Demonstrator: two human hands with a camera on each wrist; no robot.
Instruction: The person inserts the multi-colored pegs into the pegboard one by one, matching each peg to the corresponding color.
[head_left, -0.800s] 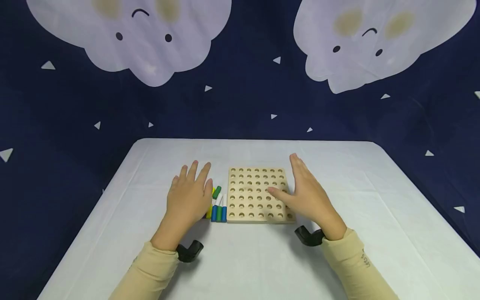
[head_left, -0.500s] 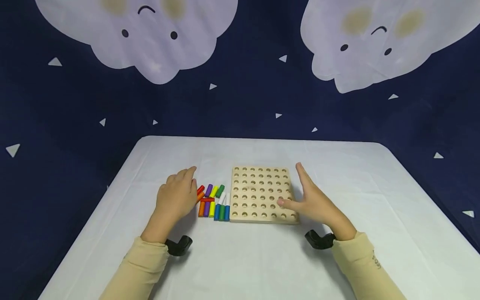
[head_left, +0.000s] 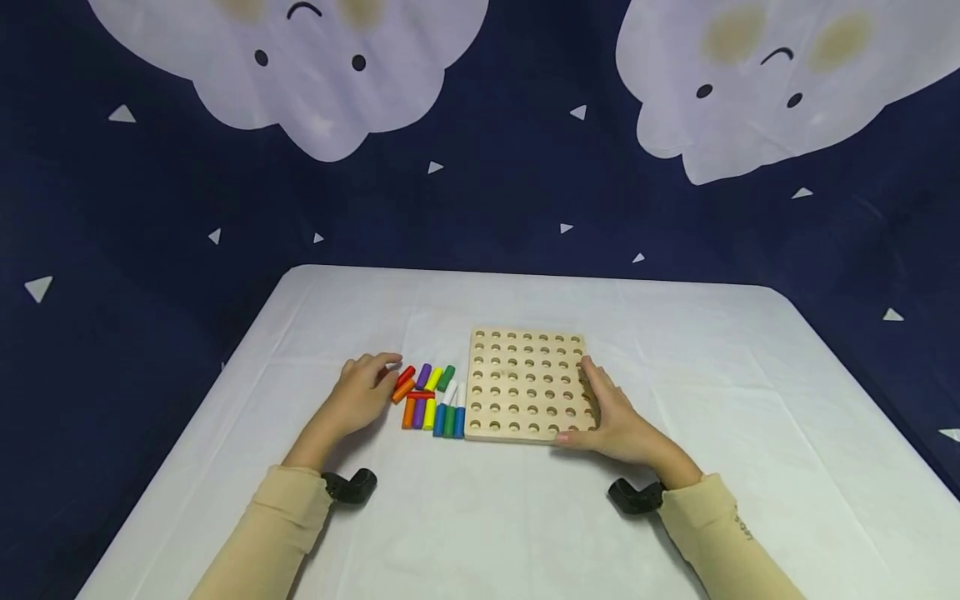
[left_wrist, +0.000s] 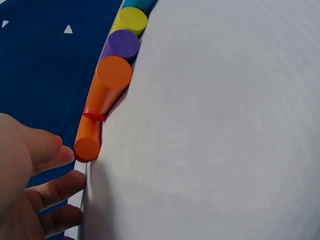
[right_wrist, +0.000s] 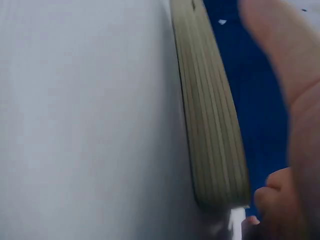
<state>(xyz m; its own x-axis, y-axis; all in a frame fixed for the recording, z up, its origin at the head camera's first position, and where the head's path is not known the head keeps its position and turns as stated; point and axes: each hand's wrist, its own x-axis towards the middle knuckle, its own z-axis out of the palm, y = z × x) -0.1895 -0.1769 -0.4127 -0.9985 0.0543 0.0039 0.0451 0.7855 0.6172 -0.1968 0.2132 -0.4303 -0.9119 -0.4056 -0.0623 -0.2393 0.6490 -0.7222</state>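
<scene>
A square wooden pegboard [head_left: 528,387] with rows of holes lies flat on the white table. My right hand [head_left: 618,425] is at its right side, fingers along that edge and thumb [right_wrist: 282,50] by the front right corner. Small coloured pegs lie left of the board: a red peg [head_left: 406,376] and an orange peg [head_left: 402,391] are nearest my left hand [head_left: 360,396]. In the left wrist view, the thumb and fingers of that hand stay apart, close to the end of the orange peg [left_wrist: 87,147], with nothing between them.
Purple, yellow, green, white and blue pegs lie grouped against the board's left edge, such as a blue peg [head_left: 459,422]. A dark blue cloth [head_left: 480,217] with clouds and triangles hangs behind the white table [head_left: 480,517].
My left hand has drawn left and down beside the pegs, uncovering them, its fingers bending. My right hand has come down from over the pegboard to its right edge. The head view has shifted slightly.
</scene>
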